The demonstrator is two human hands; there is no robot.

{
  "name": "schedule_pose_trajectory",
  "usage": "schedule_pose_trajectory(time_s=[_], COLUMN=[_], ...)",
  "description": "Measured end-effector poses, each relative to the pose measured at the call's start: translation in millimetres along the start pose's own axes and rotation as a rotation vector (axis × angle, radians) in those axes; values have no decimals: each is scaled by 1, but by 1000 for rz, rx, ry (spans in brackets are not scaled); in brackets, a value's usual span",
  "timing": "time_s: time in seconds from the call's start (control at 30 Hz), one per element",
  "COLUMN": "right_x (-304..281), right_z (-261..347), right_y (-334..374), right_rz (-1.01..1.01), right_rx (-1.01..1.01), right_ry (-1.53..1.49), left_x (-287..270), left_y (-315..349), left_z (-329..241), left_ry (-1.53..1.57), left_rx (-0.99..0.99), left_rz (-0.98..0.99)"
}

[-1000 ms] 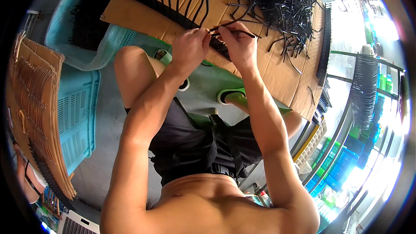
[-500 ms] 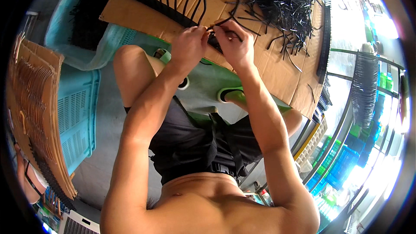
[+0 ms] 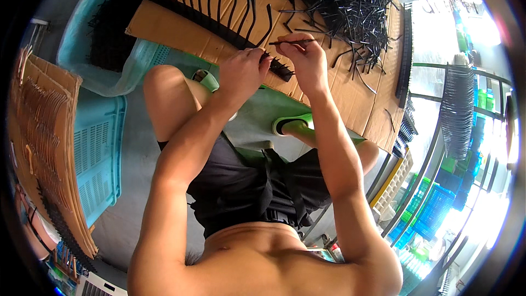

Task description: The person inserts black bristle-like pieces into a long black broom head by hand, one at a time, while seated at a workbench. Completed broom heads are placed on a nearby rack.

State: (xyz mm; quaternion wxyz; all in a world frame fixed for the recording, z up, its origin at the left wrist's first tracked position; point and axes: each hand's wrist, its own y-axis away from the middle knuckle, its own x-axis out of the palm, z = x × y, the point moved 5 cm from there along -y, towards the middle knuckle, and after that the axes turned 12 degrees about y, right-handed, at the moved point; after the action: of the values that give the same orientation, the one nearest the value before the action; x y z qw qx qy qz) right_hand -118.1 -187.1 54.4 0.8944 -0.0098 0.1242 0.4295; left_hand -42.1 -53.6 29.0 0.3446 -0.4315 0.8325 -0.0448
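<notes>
A long black toothed bar (image 3: 211, 26) lies slantwise along the near edge of the cardboard, with a row of bent black rods (image 3: 234, 5) standing up from it. My left hand (image 3: 241, 70) is closed at the bar beside the last rod; its fingertips pinch something dark, mostly hidden by the fingers. The bar's toothed end (image 3: 282, 70) shows between my hands. Just right of it, my right hand (image 3: 308, 63) pinches a thin black rod (image 3: 298, 41) between thumb and fingers, held roughly level above the cardboard.
A heap of loose black rods (image 3: 350, 8) covers the far part of the cardboard sheet (image 3: 359, 101). Another dark bar (image 3: 405, 55) lines its right edge. Blue crates (image 3: 98, 153) and stacked cardboard (image 3: 60, 93) stand left; a metal rack (image 3: 435, 98) stands right. My knees are below the near edge.
My hands have drawn slightly apart, the right moving a little right with a rod level in its fingers. Another rod now stands at the near end of the row.
</notes>
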Motion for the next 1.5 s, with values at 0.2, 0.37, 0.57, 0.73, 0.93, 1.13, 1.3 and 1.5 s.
schedule_pose_trajectory(time_s=[0.2,0.37,0.57,0.73,0.93,1.13,1.3,1.5], right_x=[4,5,18,-59,-66,-64,-28,-10], right_z=[-1,2,28,-12,-35,-20,-34,-37], right_y=[9,12,4,-47,-61,-110,-148,-140], right_rz=[-79,-72,107,-20,320,169,-42,197], right_rx=[-65,-142,-392,-271,-161,159,234,260], right_ry=[134,322,781,1201,1311,691,816,1138], left_x=[5,7,4,-11,-8,4,8,4], left_y=[-1,-2,-1,-5,8,4,2,-3], left_z=[2,2,8,11,0,4,7,14], left_ry=[24,5,-5,18,111,25,74,42], left_rx=[68,72,46,-51,15,-51,-59,-95], left_rz=[-3,44,-12,-77,-71,20,4,-27])
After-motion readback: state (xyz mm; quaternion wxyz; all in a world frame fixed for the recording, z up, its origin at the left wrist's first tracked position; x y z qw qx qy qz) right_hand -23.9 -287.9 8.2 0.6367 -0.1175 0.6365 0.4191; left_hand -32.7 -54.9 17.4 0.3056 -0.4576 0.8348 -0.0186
